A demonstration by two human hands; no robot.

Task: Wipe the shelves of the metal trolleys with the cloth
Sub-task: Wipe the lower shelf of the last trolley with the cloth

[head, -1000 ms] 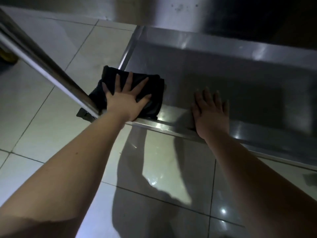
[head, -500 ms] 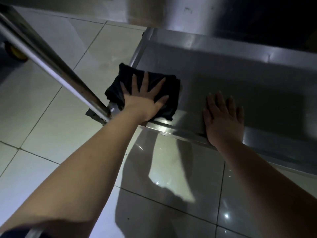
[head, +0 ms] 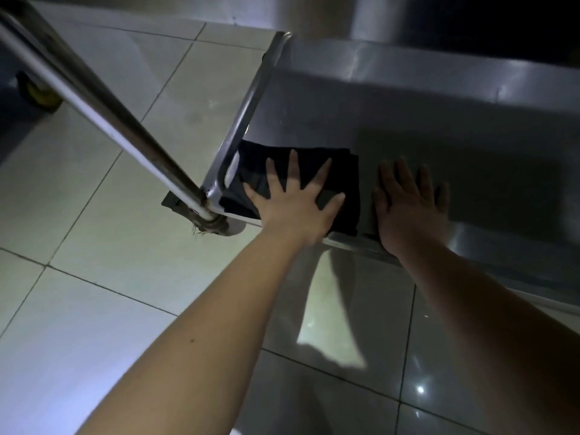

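A dark folded cloth point(head: 340, 171) lies in the near left corner of the trolley's bottom metal shelf point(head: 439, 127). My left hand point(head: 295, 199) presses flat on the cloth with its fingers spread. Just to the right of the cloth, my right hand point(head: 408, 202) rests flat on the bare shelf by the front rim, fingers straight. Much of the shelf's right side lies in deep shadow.
The trolley's round metal upright point(head: 103, 111) slants from the top left down to the shelf's corner. A yellow castor wheel point(head: 37, 92) of another trolley shows at the far left. Pale glossy floor tiles point(head: 94, 277) lie in front and to the left.
The cloth under my left hand has slid from hanging over the shelf's left edge to fully inside the near corner. My right hand stays flat beside it. The view has shifted left.
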